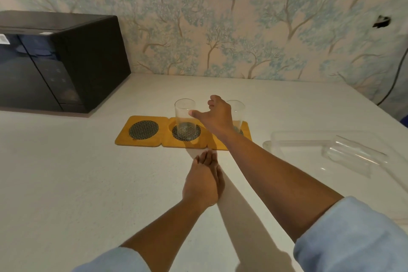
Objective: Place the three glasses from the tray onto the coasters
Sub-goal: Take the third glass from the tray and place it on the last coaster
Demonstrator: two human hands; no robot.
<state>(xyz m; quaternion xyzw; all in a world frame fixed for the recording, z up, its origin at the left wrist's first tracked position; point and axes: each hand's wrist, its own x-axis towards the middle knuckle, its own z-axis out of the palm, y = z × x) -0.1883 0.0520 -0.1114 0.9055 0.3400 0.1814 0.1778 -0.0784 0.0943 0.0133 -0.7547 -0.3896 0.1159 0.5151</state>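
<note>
Two glasses stand on the coasters (183, 131): one (185, 116) centre, one (237, 115) right. A third (353, 154) lies in the tray (287, 139) to their right. Right hand (217, 115) spread, empty; left hand (202, 180) flat before them.

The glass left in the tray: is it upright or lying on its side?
On its side. The glass lies lengthwise in the clear tray, unlike the upright glass on the middle coaster.

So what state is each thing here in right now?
Left coaster: bare, no glass.
Middle glass: upright on the middle coaster.
Right glass: upright on the right coaster.
Third glass: lying on its side in the clear tray.
Right hand: open, holding nothing.
Left hand: resting flat on the counter.
Microwave: door shut.
</note>
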